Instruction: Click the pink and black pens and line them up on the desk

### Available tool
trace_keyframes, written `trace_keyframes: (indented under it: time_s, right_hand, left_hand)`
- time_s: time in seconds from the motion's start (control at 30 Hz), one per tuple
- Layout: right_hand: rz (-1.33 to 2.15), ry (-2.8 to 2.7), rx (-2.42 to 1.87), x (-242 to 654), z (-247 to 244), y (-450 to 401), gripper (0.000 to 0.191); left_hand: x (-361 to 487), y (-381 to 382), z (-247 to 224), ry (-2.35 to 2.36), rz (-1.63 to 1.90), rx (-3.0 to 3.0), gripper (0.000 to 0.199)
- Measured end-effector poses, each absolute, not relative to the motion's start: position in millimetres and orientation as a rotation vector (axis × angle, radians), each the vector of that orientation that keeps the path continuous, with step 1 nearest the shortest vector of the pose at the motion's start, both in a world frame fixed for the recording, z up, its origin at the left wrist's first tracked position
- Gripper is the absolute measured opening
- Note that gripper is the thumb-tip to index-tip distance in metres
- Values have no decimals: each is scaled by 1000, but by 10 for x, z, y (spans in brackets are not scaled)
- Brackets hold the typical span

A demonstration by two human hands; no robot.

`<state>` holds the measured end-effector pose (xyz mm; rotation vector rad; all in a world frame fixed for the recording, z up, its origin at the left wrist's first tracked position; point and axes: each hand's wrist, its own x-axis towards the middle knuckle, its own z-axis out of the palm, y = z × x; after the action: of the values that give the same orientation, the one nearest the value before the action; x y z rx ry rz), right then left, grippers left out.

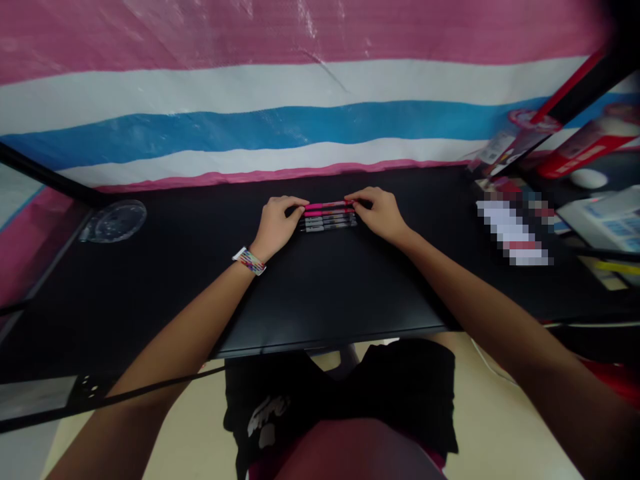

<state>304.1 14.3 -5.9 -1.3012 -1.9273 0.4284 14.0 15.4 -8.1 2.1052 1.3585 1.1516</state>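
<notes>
On the black tabletop, several pens lie side by side in a flat row. The pink pens (325,207) are at the far side, and the grey-and-clear pens (327,223) are nearer to me. My left hand (277,225), with a multicoloured band on its wrist, pinches the left ends of the pink pens between thumb and forefinger. At their right ends, my right hand (384,215) does the same, its fingers curled. The nearer pens lie beside my thumbs; whether my fingers touch them, I cannot tell.
A clear plastic round item (117,222) lies at the left of the black table (325,293). To the right stand a clear cup (500,143), a red-and-white container (585,147), a white rounded object (589,178) and a pale box (613,217). A striped sheet (280,127) hangs behind.
</notes>
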Motion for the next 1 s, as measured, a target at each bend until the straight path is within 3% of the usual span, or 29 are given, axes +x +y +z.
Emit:
trace_keyframes:
  time_s: [0.67,0.83,1.0]
  right_hand:
    - [381,-2002,-1243,3028,-83,126,44]
    - [397,-1990,-1241,3075,-45,147,58]
    - [213,-1966,-1405,3319,-99,290,54]
  left_hand:
    - [132,137,-96,1430,1113,2146,26]
    - [112,128,-66,1429,1131,2119,34]
    - [-87,230,-78,1520,1161,2140,27]
